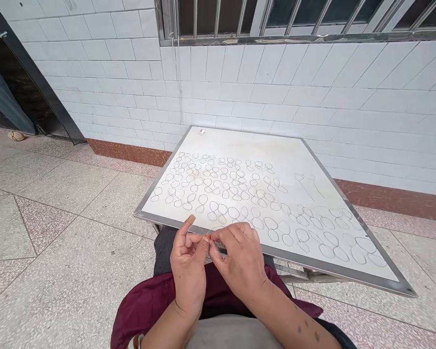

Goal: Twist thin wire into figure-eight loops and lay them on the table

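Dozens of thin dark wire loops (218, 186) lie scattered across a white board (312, 160) with a metal frame (312, 264), in a band from its left corner to its lower right corner. The left hand (189, 266) and right hand (240, 257) are together just over the board's near edge, their fingertips meeting on a thin wire loop (199, 230), which they pinch from both sides. The loop's fine arc rises above the fingers and is hard to follow against the white. The nearest loops on the board sit just past the right hand's knuckles, and the left hand is near the framed corner on that side. A wide white stretch separates the loops from the far edge, where a small white-and-red object (202, 132) sits beside the frame. A looser bent wire (307, 186) lies near the right edge, apart from the main spread. The near edge passes over the person's dark trousers (165, 249), and a maroon cloth (160, 303) covers the lap below the hands. Beyond the board stand white tiled walls (276, 82), with speckled floor tiles (58, 242) stretching off to the left.
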`<state>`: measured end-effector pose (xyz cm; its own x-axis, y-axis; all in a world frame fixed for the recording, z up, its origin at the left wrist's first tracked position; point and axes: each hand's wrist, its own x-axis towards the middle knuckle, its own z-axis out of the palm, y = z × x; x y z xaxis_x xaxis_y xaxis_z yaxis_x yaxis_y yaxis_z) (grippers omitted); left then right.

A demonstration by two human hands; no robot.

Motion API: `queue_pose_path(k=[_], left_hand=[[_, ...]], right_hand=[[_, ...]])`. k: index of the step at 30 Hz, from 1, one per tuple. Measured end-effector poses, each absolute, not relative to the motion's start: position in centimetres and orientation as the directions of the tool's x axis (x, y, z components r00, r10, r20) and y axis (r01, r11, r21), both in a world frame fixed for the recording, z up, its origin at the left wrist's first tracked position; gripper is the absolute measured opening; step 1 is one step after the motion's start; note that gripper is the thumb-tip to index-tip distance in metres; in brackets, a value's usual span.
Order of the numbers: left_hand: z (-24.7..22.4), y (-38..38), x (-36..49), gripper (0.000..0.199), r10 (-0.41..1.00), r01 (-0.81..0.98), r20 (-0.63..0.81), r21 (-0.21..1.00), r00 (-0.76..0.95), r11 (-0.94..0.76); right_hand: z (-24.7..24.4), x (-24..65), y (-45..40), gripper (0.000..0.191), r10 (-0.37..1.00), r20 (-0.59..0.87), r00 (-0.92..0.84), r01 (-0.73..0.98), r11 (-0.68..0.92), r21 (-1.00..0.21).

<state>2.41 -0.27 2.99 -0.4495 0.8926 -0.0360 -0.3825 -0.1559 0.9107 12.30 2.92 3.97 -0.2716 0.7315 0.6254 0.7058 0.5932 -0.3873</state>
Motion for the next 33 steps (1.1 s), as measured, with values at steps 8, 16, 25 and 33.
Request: queue_pose_path(k=[8, 16, 25, 33], left_hand=[[2.3, 0.8, 1.6, 0.049, 0.912, -0.377, -0.048, 0.919, -0.407, -0.119], [2.9, -0.3, -0.4, 0.073, 0.989, -0.346, -0.109, 0.936, -0.102, 0.067], [3.5, -0.3, -0.7, 0.086, 0.971, -0.407, -0.22, 0.882, 0.092, 0.238], [3.3, -0.4, -0.2, 0.077, 0.954, -0.498, -0.275, 0.814, 0.121, 0.298]], right_hand=[[3.3, 12.8, 3.1, 0.01, 0.728, 0.582, -0.361, 0.67, 0.637, -0.381], [4.4, 15.3, 4.0, 0.013, 0.9, 0.15, -0.409, 0.392, 0.322, -0.862], [4.6, 15.6, 4.2, 0.014, 0.761, -0.154, -0.63, -0.028, -0.221, -0.975], [5.4, 15.5, 4.1, 0.02, 0.746, -0.115, -0.655, -0.015, -0.164, -0.986]])
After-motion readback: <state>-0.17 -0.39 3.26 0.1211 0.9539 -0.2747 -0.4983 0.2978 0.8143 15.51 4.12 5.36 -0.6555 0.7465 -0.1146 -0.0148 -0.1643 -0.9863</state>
